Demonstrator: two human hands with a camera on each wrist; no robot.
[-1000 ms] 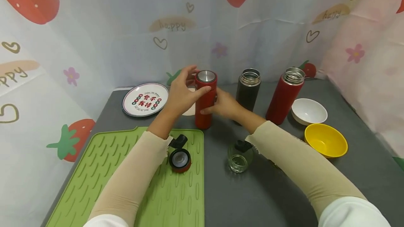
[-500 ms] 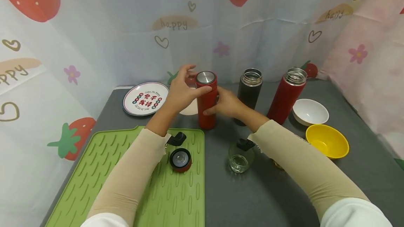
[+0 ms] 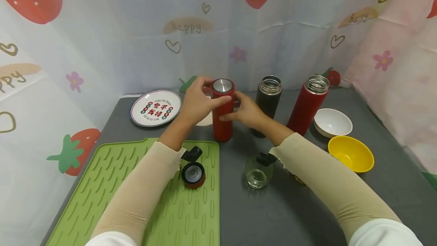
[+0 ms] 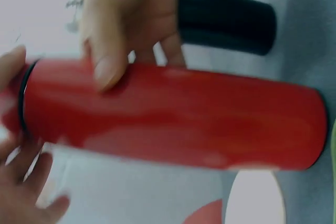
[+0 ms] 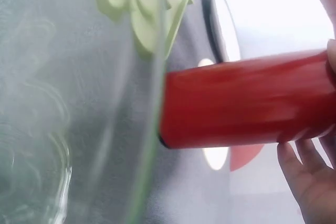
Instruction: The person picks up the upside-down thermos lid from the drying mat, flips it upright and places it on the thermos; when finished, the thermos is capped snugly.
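Note:
A red thermos [image 3: 222, 126] with a steel-topped lid [image 3: 222, 85] stands upright on the grey table. My left hand [image 3: 198, 103] grips it at the lid, thumb across the front and fingers behind. Lower down, my right hand [image 3: 250, 113] holds the body from the right side. In the left wrist view the thermos [image 4: 184, 116] lies across the picture, with the right thumb on its body and the left fingers by the lid. The right wrist view shows its lower body [image 5: 231, 103]; a clear glass [image 5: 63, 119] blurs the left part.
An upturned red-and-black lid [image 3: 193, 175] rests on the green mat [image 3: 198, 219]. The glass [image 3: 257, 177] stands below my right wrist. Behind are a printed plate [image 3: 155, 109], a cream disc [image 3: 205, 121], lidless black [image 3: 268, 105] and red [image 3: 304, 109] thermoses, and white [image 3: 332, 122] and yellow [image 3: 351, 154] bowls.
The left fingers have come down slightly and wrap closer to the lid. Both hands stay on the red thermos, which stands in about the same place. The head view has shifted a little.

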